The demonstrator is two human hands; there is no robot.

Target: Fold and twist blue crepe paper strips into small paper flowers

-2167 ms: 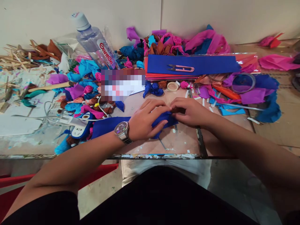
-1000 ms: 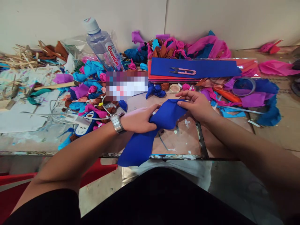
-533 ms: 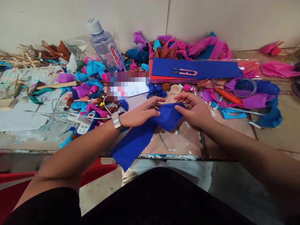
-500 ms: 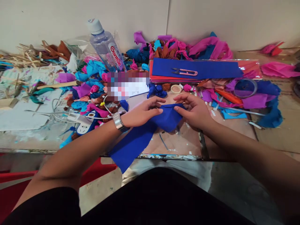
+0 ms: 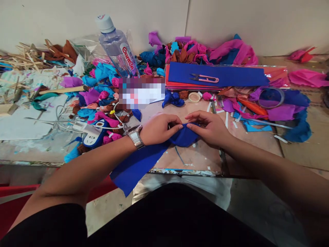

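Observation:
A long strip of dark blue paper [image 5: 141, 164] runs from between my hands down to the left, over the table's front edge. My left hand [image 5: 163, 128], with a metal watch at the wrist, pinches its upper edge between thumb and fingers. Close beside it, my right hand [image 5: 209, 128] pinches the same edge from the right. Between and below the fingertips the paper is folded over into a rounded pouch. Part of the strip is hidden under my left hand and wrist.
Behind my hands lie pink-handled snips [image 5: 204, 78] on a flat blue sheet [image 5: 236, 76], and a tape roll [image 5: 194, 97]. A bottle [image 5: 117, 51] stands at the back left. A power strip [image 5: 94, 137] with cables and crumpled coloured pieces lie left; more scraps lie right.
Both hands have come closer together and slightly lower. The blue paper between them is gathered smaller, and its loose end has shifted down and left.

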